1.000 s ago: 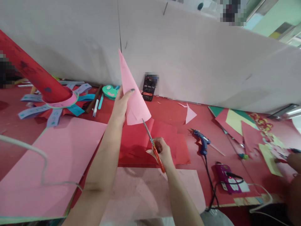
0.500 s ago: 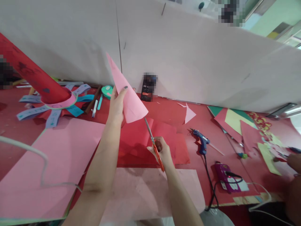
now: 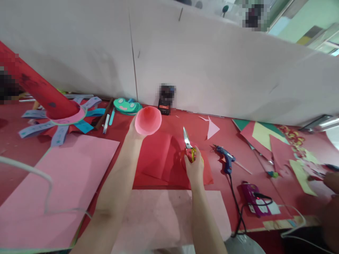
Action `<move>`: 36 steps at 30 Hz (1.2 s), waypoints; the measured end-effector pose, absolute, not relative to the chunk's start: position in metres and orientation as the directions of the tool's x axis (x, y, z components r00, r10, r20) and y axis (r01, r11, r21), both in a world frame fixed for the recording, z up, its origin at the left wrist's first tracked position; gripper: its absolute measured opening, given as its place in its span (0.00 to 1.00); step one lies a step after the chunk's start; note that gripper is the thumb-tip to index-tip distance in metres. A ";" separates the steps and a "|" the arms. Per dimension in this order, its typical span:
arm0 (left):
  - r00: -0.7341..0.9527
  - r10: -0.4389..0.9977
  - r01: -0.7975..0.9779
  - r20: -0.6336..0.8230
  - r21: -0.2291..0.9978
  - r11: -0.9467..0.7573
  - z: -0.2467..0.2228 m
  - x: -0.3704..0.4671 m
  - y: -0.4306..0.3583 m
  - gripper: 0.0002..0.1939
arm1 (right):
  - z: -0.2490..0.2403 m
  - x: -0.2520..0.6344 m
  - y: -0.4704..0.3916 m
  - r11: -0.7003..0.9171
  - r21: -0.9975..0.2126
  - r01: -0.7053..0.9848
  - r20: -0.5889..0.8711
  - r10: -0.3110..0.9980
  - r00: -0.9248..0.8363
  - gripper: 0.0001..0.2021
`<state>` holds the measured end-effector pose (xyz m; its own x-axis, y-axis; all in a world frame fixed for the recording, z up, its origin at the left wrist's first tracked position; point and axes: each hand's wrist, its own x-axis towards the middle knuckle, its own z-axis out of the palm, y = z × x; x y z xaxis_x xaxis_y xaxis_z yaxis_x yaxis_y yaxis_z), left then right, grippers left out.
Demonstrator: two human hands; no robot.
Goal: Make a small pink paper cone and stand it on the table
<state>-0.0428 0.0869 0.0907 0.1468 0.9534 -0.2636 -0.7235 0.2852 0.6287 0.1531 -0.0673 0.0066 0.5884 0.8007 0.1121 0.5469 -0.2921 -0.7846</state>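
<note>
A pink paper cone (image 3: 148,121) is held in my left hand (image 3: 134,129), its round mouth facing me and its tip hidden behind. Most of that hand's fingers are out of sight behind the cone. My right hand (image 3: 194,165) grips a pair of scissors (image 3: 187,141) by the handles, with the metal blades pointing up and away from me. Below both hands lie folded red paper sheets (image 3: 156,158). The scissors and the cone are apart.
A blue glue gun (image 3: 225,157) lies right of the scissors, its cable running down past a purple power box (image 3: 255,197). Pink sheets (image 3: 66,183) cover the left side. A phone (image 3: 165,100) leans on the wall. Another person's hand (image 3: 331,181) is at far right.
The cone has turned from side-on to mouth towards me. My right hand has drawn the scissors away to the right, off the cone's rim.
</note>
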 end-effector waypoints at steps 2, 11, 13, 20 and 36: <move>0.160 0.943 -0.694 -0.290 0.647 0.317 0.090 -0.037 0.088 0.10 | 0.000 0.156 -0.065 -0.300 -0.783 0.545 0.105 0.800 0.591 0.29; -0.038 0.992 -0.346 -0.122 0.933 0.102 0.103 -0.015 0.077 0.16 | 0.003 0.166 -0.065 -0.295 -0.825 0.483 0.111 0.753 0.649 0.15; 0.013 0.997 -0.279 -0.079 0.957 0.080 0.104 -0.011 0.072 0.17 | 0.007 0.166 -0.066 -0.276 -0.831 0.483 0.153 0.722 0.675 0.14; 0.040 0.999 0.015 -0.018 1.000 0.017 0.094 0.011 0.067 0.15 | 0.021 0.147 -0.065 0.100 -0.791 0.604 0.444 0.774 0.453 0.16; 0.259 0.962 0.071 0.085 0.992 -0.106 0.056 -0.017 0.010 0.25 | 0.017 0.124 -0.051 0.109 -0.977 0.185 0.180 0.885 0.429 0.21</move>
<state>-0.0173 0.0103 0.0556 0.2589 0.9622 0.0846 0.0707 -0.1062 0.9918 0.1244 -0.0510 0.0167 0.4290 0.8852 0.1799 0.1851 0.1088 -0.9767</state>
